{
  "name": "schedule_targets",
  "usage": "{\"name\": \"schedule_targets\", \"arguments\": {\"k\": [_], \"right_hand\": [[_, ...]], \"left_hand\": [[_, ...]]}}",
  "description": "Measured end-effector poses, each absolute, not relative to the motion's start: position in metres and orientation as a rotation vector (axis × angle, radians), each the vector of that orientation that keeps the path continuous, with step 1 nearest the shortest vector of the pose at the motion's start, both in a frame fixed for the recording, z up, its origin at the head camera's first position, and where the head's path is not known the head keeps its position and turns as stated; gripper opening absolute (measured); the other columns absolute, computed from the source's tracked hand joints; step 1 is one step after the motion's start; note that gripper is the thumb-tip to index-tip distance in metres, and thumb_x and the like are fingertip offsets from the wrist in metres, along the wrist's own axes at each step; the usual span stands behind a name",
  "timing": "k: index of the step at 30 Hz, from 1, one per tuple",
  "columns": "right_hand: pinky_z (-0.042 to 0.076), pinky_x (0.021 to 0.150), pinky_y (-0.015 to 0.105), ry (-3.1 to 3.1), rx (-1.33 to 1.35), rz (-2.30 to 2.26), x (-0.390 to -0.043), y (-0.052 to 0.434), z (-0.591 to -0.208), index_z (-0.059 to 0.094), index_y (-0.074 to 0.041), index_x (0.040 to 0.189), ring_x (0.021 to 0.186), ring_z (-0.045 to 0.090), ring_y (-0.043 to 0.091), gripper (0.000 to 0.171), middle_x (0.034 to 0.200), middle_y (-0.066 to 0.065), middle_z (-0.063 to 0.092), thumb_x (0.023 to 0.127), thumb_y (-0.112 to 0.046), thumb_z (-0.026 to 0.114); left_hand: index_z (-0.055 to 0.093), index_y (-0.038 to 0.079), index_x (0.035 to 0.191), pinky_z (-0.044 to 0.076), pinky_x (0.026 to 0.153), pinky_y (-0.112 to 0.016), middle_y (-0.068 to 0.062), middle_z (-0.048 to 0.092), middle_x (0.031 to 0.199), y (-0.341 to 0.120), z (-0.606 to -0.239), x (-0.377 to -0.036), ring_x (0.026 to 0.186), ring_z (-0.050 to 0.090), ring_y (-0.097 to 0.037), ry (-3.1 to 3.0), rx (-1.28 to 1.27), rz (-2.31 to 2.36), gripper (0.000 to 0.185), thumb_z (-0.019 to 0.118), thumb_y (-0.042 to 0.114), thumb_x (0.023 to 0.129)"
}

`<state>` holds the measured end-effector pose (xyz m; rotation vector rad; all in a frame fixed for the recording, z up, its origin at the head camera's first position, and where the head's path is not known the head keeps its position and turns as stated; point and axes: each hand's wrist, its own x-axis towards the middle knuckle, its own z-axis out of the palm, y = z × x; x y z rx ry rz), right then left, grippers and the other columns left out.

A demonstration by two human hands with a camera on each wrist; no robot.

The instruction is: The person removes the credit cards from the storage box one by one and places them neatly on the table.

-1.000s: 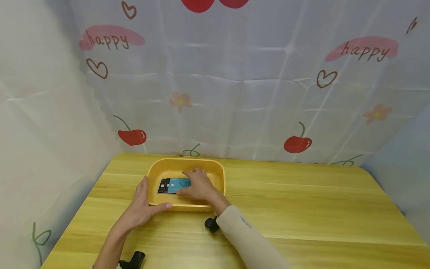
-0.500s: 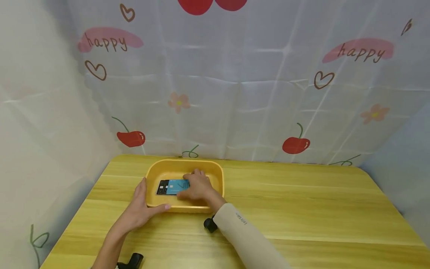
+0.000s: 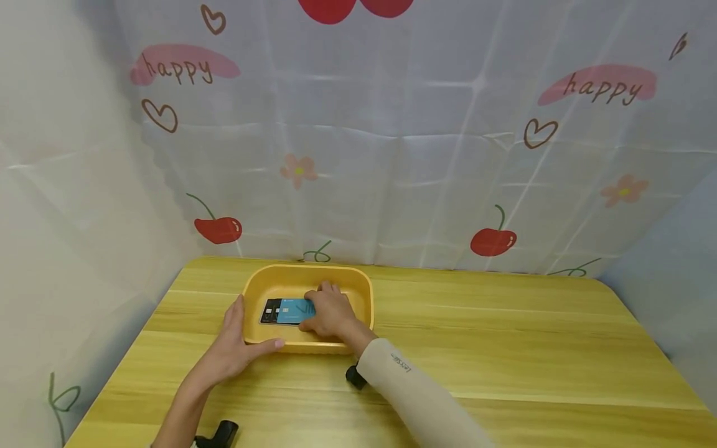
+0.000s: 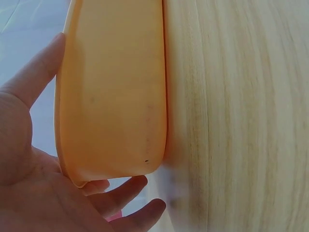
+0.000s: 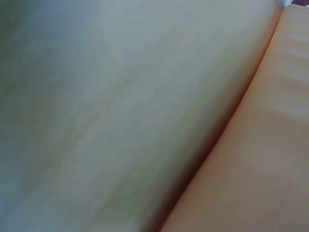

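Note:
A yellow plastic basin (image 3: 363,298) stands at the back left of the wooden table. Around its near left corner my left hand (image 3: 231,354) holds it, thumb along the front rim and fingers at the left side. The left wrist view shows the basin wall (image 4: 113,92) with the left hand (image 4: 58,188) spread around its end. Inside, a blue bank card (image 3: 291,310) overlaps black bank cards (image 3: 270,310), chips facing up. My right hand (image 3: 332,314) reaches in, pinching the blue card between thumb and fingers; its right end is hidden under the hand.
The wooden table (image 3: 504,348) extends to the right of the basin. Behind it hangs a white cloth (image 3: 403,186) printed with cherries and hearts. Black wrist devices (image 3: 226,434) sit at both wrists. The right wrist view shows only the basin's outer wall (image 5: 251,145) and blurred tabletop.
The blue card has slid slightly left over the black cards, with the right thumb and fingers drawn closer on it. My left hand stays at the basin's corner.

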<state>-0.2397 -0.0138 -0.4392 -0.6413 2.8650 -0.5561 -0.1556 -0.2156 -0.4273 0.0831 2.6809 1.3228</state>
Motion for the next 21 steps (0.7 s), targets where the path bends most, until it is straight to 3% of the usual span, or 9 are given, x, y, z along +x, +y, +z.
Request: {"name": "schedule_targets", "arguments": {"k": [13, 21], "right_hand": [[0.042, 0.093, 0.038, 2.862, -0.656, -0.617, -0.2389, -0.0115, -0.4368, 0.065, -0.010, 0.127, 0.107, 0.045, 0.024, 0.056, 0.122, 0.008, 0.054, 0.080, -0.034, 0.083], [0.042, 0.090, 0.036, 2.843, -0.641, -0.674, -0.2407, -0.0116, -0.4390, 0.065, -0.009, 0.125, 0.101, 0.045, 0.022, 0.057, 0.113, 0.006, 0.054, 0.078, -0.034, 0.085]], "left_hand": [[-0.016, -0.006, 0.151, 0.016, 0.112, -0.063, -0.033, -0.007, 0.156, -0.2151, -0.4262, -0.1553, 0.142, 0.008, -0.049, 2.679, 0.066, 1.303, 0.130, 0.080, 0.046, 0.081], [-0.016, -0.007, 0.151, 0.016, 0.112, -0.062, -0.034, -0.007, 0.156, -0.2152, -0.4266, -0.1551, 0.142, 0.008, -0.049, 2.685, 0.067, 1.308, 0.131, 0.080, 0.046, 0.080]]}}
